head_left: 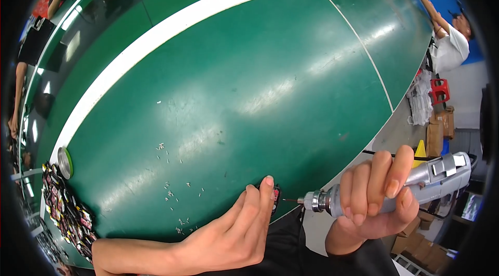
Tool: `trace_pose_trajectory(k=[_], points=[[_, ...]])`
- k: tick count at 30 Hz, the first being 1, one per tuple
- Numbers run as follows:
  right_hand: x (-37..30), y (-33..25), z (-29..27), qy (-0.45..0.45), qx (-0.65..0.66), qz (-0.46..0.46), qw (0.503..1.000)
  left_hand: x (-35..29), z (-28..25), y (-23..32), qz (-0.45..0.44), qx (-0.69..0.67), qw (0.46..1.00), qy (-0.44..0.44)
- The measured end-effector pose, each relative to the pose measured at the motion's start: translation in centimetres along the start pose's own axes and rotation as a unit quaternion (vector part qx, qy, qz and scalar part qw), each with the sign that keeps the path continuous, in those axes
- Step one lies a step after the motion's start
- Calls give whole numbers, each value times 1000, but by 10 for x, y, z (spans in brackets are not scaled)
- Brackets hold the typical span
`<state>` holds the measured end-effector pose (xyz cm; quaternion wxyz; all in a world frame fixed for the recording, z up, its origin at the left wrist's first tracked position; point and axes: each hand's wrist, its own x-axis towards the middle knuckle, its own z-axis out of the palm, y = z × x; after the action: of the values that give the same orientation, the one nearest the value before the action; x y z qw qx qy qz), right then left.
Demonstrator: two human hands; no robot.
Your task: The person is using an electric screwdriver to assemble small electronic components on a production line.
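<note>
My right hand [374, 198] is wrapped round a grey electric screwdriver [442, 177] with a silver chuck. Its thin bit points left, toward a small dark part with red on it [276, 194]. My left hand [234, 232] holds that part near the table's front edge, its fingers covering much of it. Whether the bit touches the part I cannot tell. Several tiny screws [169, 193] lie scattered on the green table left of my left hand.
At the far left is a heap of small dark parts [67, 208], with a round green-rimmed tin [65, 163] beside it. A white strip borders the green table [270, 94] at the back. A co-worker in white [451, 50] is at the right; cardboard boxes [435, 133] stand below.
</note>
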<state>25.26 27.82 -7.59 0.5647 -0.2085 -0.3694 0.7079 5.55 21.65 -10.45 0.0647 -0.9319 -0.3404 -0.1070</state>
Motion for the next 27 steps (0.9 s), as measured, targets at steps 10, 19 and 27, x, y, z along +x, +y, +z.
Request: trace_pose_trajectory(k=[10,19,27], points=[[8,19,-5,15,-37,4,999,5,-1,-3,-10,4,1000,10],[19,16,-2,-52,-62,48,996,-4,6,-3,3,-1,1000,20],[17,17,0,-12,-1,63,998,-6,8,1,-22,-14,999,30]])
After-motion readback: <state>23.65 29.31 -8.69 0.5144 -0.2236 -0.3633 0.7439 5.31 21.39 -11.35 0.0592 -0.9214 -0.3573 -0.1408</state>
